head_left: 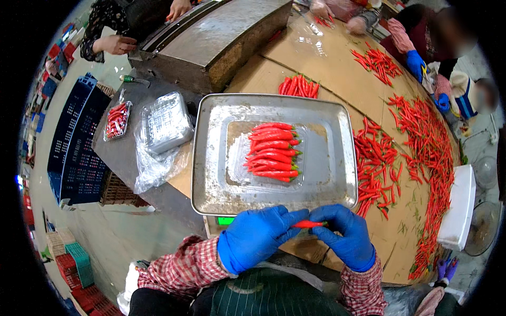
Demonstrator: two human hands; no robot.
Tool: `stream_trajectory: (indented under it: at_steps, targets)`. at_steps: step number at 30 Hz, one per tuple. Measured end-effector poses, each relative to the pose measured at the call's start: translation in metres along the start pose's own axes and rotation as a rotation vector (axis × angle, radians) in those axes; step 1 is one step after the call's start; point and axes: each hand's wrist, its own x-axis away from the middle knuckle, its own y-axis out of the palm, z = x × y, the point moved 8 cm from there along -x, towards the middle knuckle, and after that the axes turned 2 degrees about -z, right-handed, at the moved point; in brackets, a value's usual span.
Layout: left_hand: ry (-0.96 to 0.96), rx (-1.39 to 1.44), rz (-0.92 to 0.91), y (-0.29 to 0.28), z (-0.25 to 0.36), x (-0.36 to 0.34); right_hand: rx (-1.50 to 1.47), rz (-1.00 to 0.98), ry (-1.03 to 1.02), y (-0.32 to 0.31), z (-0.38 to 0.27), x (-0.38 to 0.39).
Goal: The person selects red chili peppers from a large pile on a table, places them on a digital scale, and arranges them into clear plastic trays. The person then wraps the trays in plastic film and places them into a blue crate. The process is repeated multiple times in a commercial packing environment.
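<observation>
My left hand (pixel 258 236) and my right hand (pixel 346 235), both in blue gloves, are closed on one red chili pepper (pixel 307 224) at the near edge of a metal scale pan (pixel 211 163). The left fingers pinch one end, while the right thumb and fingers are at its stem end. On the pan, a clear plastic tray (pixel 240 177) holds a neat row of red chilies (pixel 271 150), stems to the right. Part of a green-lit display (pixel 225 220) shows below the pan, beside my left hand.
Loose chilies (pixel 375 163) lie right of the pan, with a larger heap (pixel 429 200) beyond. Clear plastic boxes (pixel 166 124) and a filled box (pixel 117 121) sit left. A metal bench unit (pixel 242 45) stands behind. A co-worker's blue-gloved hand (pixel 416 64) is far right.
</observation>
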Motion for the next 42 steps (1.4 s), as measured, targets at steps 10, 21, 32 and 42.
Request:
stream_trajectory:
  at_steps: [10, 21, 32, 42]
  targets:
    - [-0.182, 0.152, 0.549, -0.112, -0.062, 0.002, -0.01, 0.2, -0.337, -0.018, -0.045, -0.136]
    - [-0.197, 0.199, 0.536, -0.11, -0.095, 0.005, 0.35, 0.156, -0.501, -0.005, -0.05, -0.148]
    - [-0.154, 0.09, 0.639, -0.137, -0.098, 0.008, 0.178, 0.186, -0.361, -0.025, -0.031, -0.16]
    - [-0.021, -0.101, 0.623, -0.123, -0.098, -0.018, 0.272, 0.013, -0.464, -0.001, -0.036, -0.186]
